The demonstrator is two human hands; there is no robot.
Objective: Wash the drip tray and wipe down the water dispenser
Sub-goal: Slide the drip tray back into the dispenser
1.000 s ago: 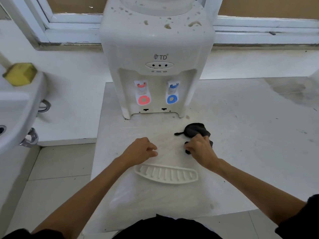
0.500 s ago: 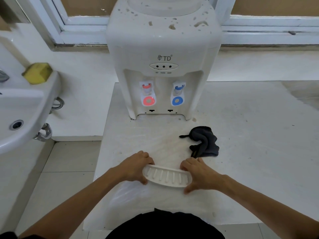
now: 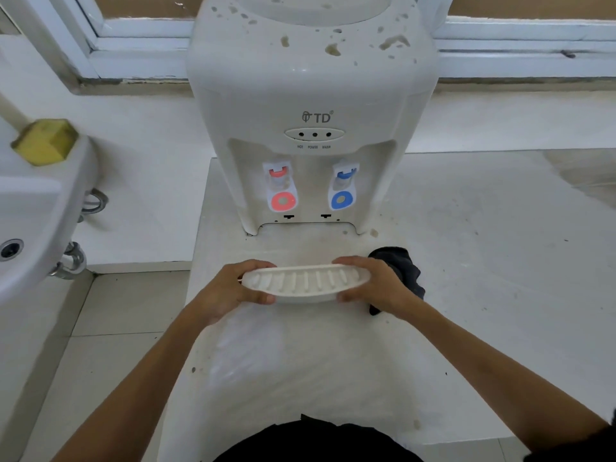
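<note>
A white slotted drip tray [image 3: 305,283] is held level above the counter, a short way in front of the water dispenser [image 3: 310,95]. My left hand [image 3: 233,290] grips its left end and my right hand [image 3: 378,286] grips its right end, thumbs on the near edge. The dispenser is white with brown spots on top, a red tap [image 3: 281,191] and a blue tap [image 3: 343,190]. The recess under the taps holds no tray. A dark cloth [image 3: 405,268] lies crumpled on the counter, partly behind my right hand.
A white stone counter [image 3: 483,278] carries the dispenser. A wash basin [image 3: 33,228] hangs at the left with a yellow sponge [image 3: 45,141] on its rim and pipes below. Tiled floor lies between basin and counter. A window frame runs along the back.
My right hand left the dark cloth and both hands took hold of the drip tray's ends. The tray has since risen off the counter and moved toward the dispenser.
</note>
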